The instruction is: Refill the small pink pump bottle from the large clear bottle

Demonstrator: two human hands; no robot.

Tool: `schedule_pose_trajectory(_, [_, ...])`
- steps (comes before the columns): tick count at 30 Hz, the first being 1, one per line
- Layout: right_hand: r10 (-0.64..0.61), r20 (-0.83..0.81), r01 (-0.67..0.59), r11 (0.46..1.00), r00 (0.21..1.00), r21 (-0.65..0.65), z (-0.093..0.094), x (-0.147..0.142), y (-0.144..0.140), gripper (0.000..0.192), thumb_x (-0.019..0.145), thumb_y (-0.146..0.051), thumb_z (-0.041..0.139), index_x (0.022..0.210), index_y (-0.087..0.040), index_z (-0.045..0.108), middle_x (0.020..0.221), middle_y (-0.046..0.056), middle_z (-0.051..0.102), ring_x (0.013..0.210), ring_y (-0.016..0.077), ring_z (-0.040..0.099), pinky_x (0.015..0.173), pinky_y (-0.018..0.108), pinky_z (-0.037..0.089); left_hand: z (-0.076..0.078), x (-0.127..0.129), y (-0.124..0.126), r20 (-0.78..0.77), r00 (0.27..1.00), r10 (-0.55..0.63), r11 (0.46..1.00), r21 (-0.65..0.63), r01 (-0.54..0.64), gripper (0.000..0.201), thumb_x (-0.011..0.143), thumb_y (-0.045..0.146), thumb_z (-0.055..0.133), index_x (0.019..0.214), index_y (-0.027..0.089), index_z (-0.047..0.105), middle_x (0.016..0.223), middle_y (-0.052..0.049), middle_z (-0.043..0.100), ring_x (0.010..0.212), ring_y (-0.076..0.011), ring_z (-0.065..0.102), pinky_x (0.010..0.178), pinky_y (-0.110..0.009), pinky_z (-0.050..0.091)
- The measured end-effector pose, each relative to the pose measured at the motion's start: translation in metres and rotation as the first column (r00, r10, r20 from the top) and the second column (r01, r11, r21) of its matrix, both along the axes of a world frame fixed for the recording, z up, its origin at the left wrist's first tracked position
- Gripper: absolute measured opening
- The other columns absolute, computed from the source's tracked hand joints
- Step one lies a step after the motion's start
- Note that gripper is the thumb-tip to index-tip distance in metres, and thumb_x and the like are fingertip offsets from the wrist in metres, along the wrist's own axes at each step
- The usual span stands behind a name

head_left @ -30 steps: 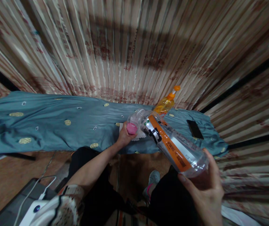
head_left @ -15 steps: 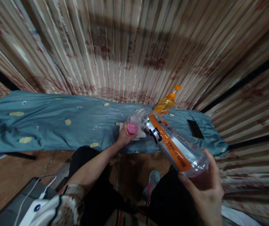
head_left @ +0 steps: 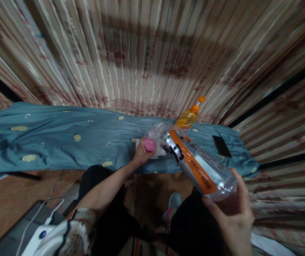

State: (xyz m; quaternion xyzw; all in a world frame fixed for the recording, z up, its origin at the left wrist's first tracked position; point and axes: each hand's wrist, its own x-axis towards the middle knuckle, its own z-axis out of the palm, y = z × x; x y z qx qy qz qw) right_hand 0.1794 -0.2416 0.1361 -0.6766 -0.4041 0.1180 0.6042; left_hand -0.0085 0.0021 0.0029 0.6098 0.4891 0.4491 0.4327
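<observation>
My right hand (head_left: 232, 209) grips the base end of a large clear plastic bottle (head_left: 197, 163) with an orange and silver label. The bottle is tilted, its neck end lower left of the far soap bottle. My left hand (head_left: 142, 153) is wrapped round a small clear container (head_left: 150, 139) with a pink label. The bottle's neck end meets or overlaps the top of this container; I cannot tell whether they touch. A white paper napkin (head_left: 160, 152) lies beneath them on the cloth. Any liquid passing between them is too small to make out.
An orange pump bottle (head_left: 187, 119) of yellow liquid stands behind the clear bottle. A black phone (head_left: 221, 146) lies to the right on the teal cloth-covered table (head_left: 59, 142). Pleated curtains (head_left: 142, 53) hang behind. A white power bank (head_left: 39, 236) with a cable is at lower left.
The clear bottle has rolled very slightly in my right hand, its label print shifting. Both hands otherwise stay in place.
</observation>
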Motion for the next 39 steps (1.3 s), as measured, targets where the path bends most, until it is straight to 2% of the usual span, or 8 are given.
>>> schedule_pose_trajectory(6, [-0.012,0.042,0.012,1.0,0.999,0.007,-0.0005,-0.0001,0.0,0.099,0.066,-0.045,0.098,0.155,-0.026,0.059,0.153,0.013,0.062,0.123,0.0328,0.07,0.097,0.041,0.063,-0.0006,0.0011,0.0003,0.015,1.0,0.004,1.0,0.012,-0.004,0.078,0.06,0.02,0.091,0.128,0.023,0.053,0.116,-0.004,0.073,0.104,-0.0244,0.074,0.096,-0.039,0.06])
schedule_pose_trajectory(12, [-0.014,0.007,0.014,1.0,1.0,-0.011,-0.0004,-0.0005,-0.0012,0.104,0.064,-0.046,0.099,0.157,-0.026,0.057,0.158,0.013,0.058,0.127,0.0341,0.069,0.099,0.042,0.063,-0.0052,0.0014,0.0019,0.014,1.0,0.003,1.0,0.004,-0.003,0.078,0.06,0.022,0.092,0.127,0.022,0.054,0.111,-0.003,0.073,0.098,-0.0235,0.074,0.092,-0.038,0.061])
schedule_pose_trajectory(15, [-0.013,0.019,0.014,1.0,1.0,-0.006,-0.0007,0.0001,-0.0014,0.102,0.064,-0.045,0.1,0.156,-0.027,0.059,0.161,0.013,0.055,0.129,0.0344,0.067,0.099,0.042,0.063,-0.0051,0.0008,0.0021,0.008,1.0,-0.005,1.0,0.006,0.005,0.077,0.061,0.023,0.092,0.127,0.021,0.054,0.112,-0.003,0.073,0.1,-0.0243,0.074,0.093,-0.039,0.06])
schedule_pose_trajectory(20, [-0.007,0.013,0.007,1.0,1.0,-0.01,-0.002,0.0008,-0.0012,0.103,0.065,-0.045,0.098,0.158,-0.027,0.057,0.159,0.013,0.058,0.128,0.0343,0.069,0.098,0.043,0.063,-0.0051,0.0005,0.0024,0.003,1.0,-0.002,1.0,0.01,0.002,0.078,0.06,0.022,0.093,0.127,0.022,0.055,0.113,-0.004,0.073,0.102,-0.025,0.073,0.095,-0.04,0.06])
schedule_pose_trajectory(26, [-0.008,0.024,0.009,1.0,1.0,-0.023,-0.0024,0.0012,-0.0022,0.104,0.066,-0.047,0.098,0.158,-0.027,0.056,0.161,0.013,0.056,0.132,0.0369,0.067,0.105,0.048,0.06,-0.0049,0.001,0.0019,0.019,1.0,-0.002,1.0,0.015,0.001,0.078,0.06,0.021,0.093,0.128,0.023,0.054,0.115,-0.004,0.074,0.104,-0.0248,0.074,0.095,-0.039,0.061])
schedule_pose_trajectory(34, [-0.012,0.031,0.012,1.0,0.999,-0.011,-0.0016,0.0008,-0.0017,0.103,0.065,-0.046,0.099,0.157,-0.026,0.058,0.16,0.012,0.057,0.129,0.0345,0.068,0.103,0.043,0.06,-0.0053,0.001,0.0017,0.023,1.0,-0.013,1.0,0.017,0.012,0.078,0.061,0.021,0.092,0.129,0.022,0.054,0.118,-0.005,0.073,0.105,-0.0245,0.073,0.097,-0.04,0.06])
schedule_pose_trajectory(39, [-0.016,0.034,0.016,1.0,0.999,-0.019,0.0005,-0.0005,-0.0018,0.103,0.066,-0.047,0.098,0.158,-0.026,0.057,0.159,0.012,0.058,0.132,0.0362,0.067,0.109,0.047,0.058,-0.0047,0.0007,0.0014,0.026,1.0,-0.01,1.0,0.014,0.009,0.077,0.061,0.021,0.093,0.128,0.022,0.054,0.117,-0.004,0.073,0.108,-0.0246,0.073,0.098,-0.039,0.06])
